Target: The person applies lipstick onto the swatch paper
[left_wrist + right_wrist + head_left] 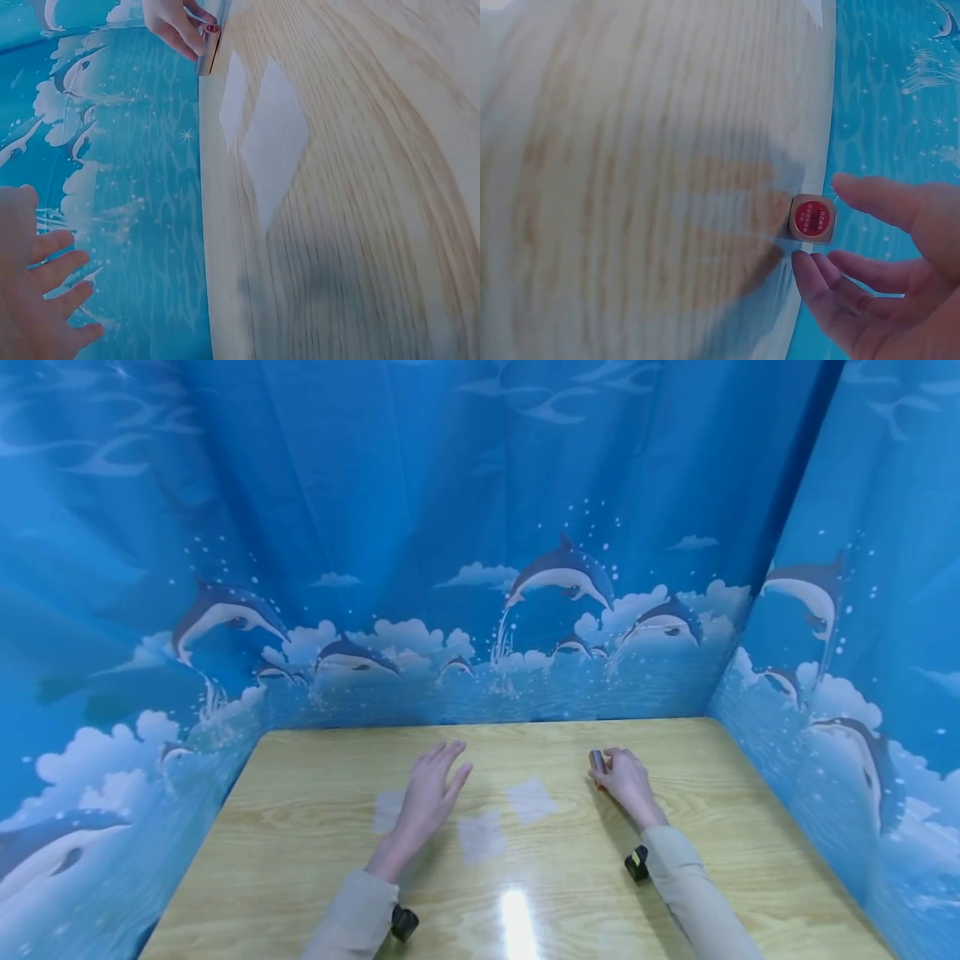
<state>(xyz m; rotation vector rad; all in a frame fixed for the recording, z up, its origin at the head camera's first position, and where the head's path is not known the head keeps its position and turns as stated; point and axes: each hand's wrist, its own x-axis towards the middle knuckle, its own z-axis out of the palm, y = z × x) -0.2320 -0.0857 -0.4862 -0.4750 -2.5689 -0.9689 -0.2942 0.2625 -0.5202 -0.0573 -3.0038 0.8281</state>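
Observation:
A lipstick (pixel 597 762), a square-sided tube, lies on the wooden table towards the back right. Its end carries a round red label (pixel 811 218), facing the right wrist camera. My right hand (pixel 628 783) reaches around it, the thumb on one side and the fingers on the other. In the right wrist view, small gaps show between the fingertips (pixel 801 262) and the tube. My left hand (pixel 427 793) is raised over the table, empty, with its fingers spread. It partly covers a thin white square (pixel 386 811) on the tabletop.
Two more white squares lie between the hands: one at centre (pixel 482 837), the other, a tilted sheet (pixel 532 801), further right. A blue dolphin-print curtain (pixel 480 685) surrounds the table (pixel 300 860) at the back and sides. Each wrist wears a small black camera.

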